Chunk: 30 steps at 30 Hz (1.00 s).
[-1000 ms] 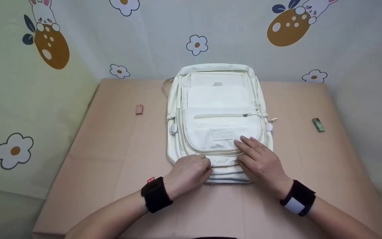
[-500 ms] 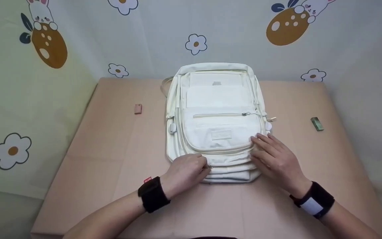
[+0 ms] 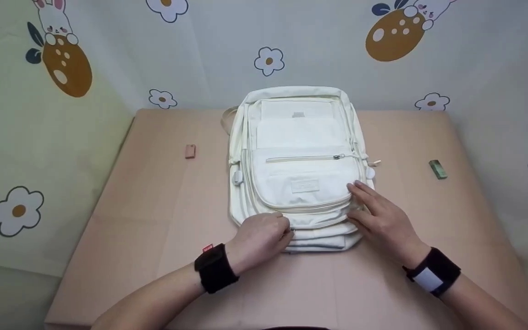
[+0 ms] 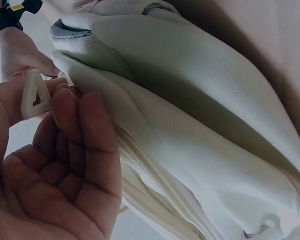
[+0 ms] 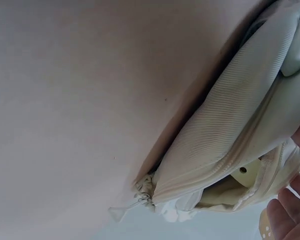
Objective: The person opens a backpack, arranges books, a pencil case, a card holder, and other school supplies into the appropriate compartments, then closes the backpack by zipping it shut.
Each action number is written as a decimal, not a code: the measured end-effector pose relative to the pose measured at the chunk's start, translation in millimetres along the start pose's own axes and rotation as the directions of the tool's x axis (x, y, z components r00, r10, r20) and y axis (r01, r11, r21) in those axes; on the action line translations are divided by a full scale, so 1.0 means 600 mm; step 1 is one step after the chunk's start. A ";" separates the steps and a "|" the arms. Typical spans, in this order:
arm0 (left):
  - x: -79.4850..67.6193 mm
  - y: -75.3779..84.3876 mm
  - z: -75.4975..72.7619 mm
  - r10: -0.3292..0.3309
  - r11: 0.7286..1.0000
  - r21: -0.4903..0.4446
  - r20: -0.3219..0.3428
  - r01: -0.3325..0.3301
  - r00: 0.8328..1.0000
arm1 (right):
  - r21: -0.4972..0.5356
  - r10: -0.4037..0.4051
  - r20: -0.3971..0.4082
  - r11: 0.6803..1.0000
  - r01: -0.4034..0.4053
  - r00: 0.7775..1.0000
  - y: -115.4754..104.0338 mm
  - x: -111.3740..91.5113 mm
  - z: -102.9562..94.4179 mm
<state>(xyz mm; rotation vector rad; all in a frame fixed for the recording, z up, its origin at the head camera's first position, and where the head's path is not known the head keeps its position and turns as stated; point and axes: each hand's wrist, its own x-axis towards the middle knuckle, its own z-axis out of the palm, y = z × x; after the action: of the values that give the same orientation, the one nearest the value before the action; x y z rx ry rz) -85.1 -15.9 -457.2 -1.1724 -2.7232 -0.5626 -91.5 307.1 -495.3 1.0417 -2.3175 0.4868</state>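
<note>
1. Fingers (image 4: pixel 97 130) of the left hand (image 3: pixel 264 238) are curled together and clamped on a cream zip puller with a stiff triangular loop (image 4: pixel 28 97); the loop juts out at the left of that wrist view, while the head view has this grip low and near centre.
2. From the grip, a cream seam (image 3: pixel 323 225), seemingly the zip track, runs toward the right of the frame and reaches the other hand. Judging by this, the crosswise line between the hands matters most, and the left hand is the one at the puller.
3. Right hand (image 3: pixel 385 224), right of centre, touches the lower right of the bag with fairly straight fingers, its thumb apart from them.
4. Beside it, at lower right of its wrist view, a gap with a yellowish interior (image 5: pixel 222 192) shows; the right hand is nearer to this.
5. Cream fabric backpack (image 3: pixel 298 133) lies mid-frame, front upward, its long axis running from top to bottom, roughly square to the seam.
6. Farther out on the tan table (image 3: pixel 154 256), a small pink block (image 3: pixel 190 151) lies upper left and a small green block (image 3: pixel 438 169) far right, both well apart from the hands.
</note>
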 end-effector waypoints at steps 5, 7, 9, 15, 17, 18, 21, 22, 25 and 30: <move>0.016 0.017 0.005 0.020 1.000 0.018 -0.001 -0.020 1.000 | 0.003 -0.009 -0.007 1.000 0.009 1.000 -0.001 0.006 0.005; 0.025 0.024 0.008 0.037 0.999 0.032 -0.003 -0.037 0.999 | 0.004 -0.004 -0.001 1.000 0.004 1.000 -0.002 0.006 0.006; 0.034 0.031 0.012 0.057 0.997 0.048 -0.006 -0.057 0.998 | 0.005 0.009 0.015 1.000 -0.009 1.000 -0.003 0.005 0.004; 0.045 0.040 0.018 0.086 0.992 0.096 -0.014 -0.085 0.996 | -0.013 0.023 0.062 1.000 -0.022 0.998 -0.004 0.003 0.003; 0.043 0.039 0.016 0.083 0.992 0.099 -0.003 -0.083 0.997 | -0.012 0.014 0.045 1.000 -0.013 0.999 -0.003 0.003 0.004; 0.041 0.037 0.014 0.082 0.992 0.098 0.000 -0.082 0.997 | -0.007 0.012 0.035 1.000 -0.011 0.999 -0.003 0.004 0.005; 0.032 0.029 0.007 0.099 0.991 0.095 -0.022 -0.097 0.995 | 0.013 0.009 0.015 1.000 -0.009 1.000 -0.002 0.005 0.007; 0.028 0.025 0.004 0.114 0.989 0.103 -0.046 -0.109 0.992 | 0.020 0.012 0.013 1.000 -0.012 1.000 -0.002 0.005 0.007; 0.018 0.008 0.001 0.169 0.977 0.149 -0.126 -0.150 0.977 | 0.038 0.019 0.014 0.999 -0.019 1.000 -0.002 0.004 0.007; 0.000 -0.025 0.012 0.243 0.949 0.246 -0.183 -0.195 0.952 | 0.044 0.031 0.024 0.999 -0.032 0.999 -0.003 0.003 0.004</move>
<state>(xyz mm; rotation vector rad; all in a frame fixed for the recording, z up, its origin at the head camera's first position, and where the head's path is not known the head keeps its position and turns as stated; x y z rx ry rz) -95.6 -22.3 -468.3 -1.2562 -2.3639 -0.3172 -91.9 303.4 -495.8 1.0380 -2.3563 0.5441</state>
